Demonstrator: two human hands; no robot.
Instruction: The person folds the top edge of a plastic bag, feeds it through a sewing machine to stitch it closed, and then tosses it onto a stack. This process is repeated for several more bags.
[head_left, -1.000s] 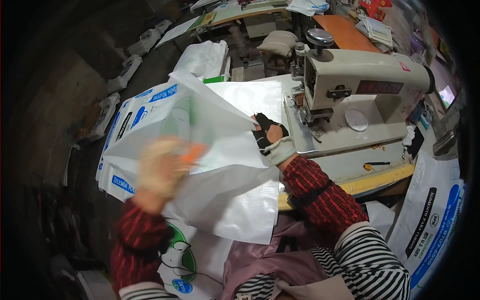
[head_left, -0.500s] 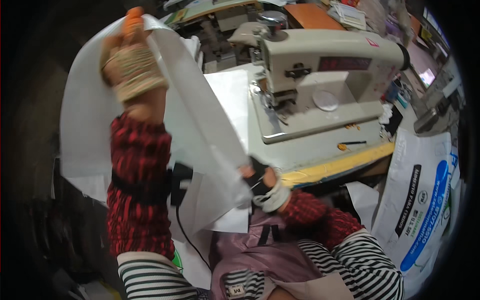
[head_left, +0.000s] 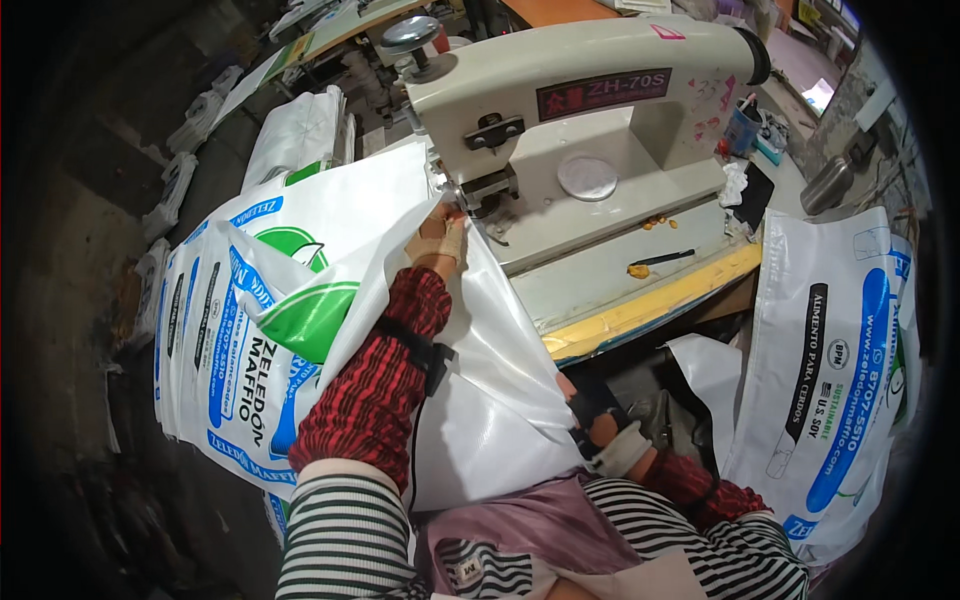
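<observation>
A large white woven sack [head_left: 500, 420] with green and blue print drapes from the sewing machine's table down over my lap. My left hand [head_left: 440, 236], its wrist banded, is closed on a fold of the sack right beside the needle area of the sewing machine [head_left: 560, 90]. Lower down, my right hand [head_left: 595, 415], in a dark fingerless covering, grips the sack's right edge near the table's front. Some fingertips of both hands are hidden by the material. Red-and-black sleeve covers wrap both forearms.
Another printed white sack [head_left: 800, 380] hangs at the right of the table. On the table lie a dark thin tool [head_left: 665, 262] and a black flat item [head_left: 757, 190]. A padded yellow edge [head_left: 650, 300] runs along the front. Folded white sacks [head_left: 295, 135] stand behind left.
My left hand has come down and right from its raised place, bringing the sack to the machine; the printed side now shows. My right hand has moved slightly right and down.
</observation>
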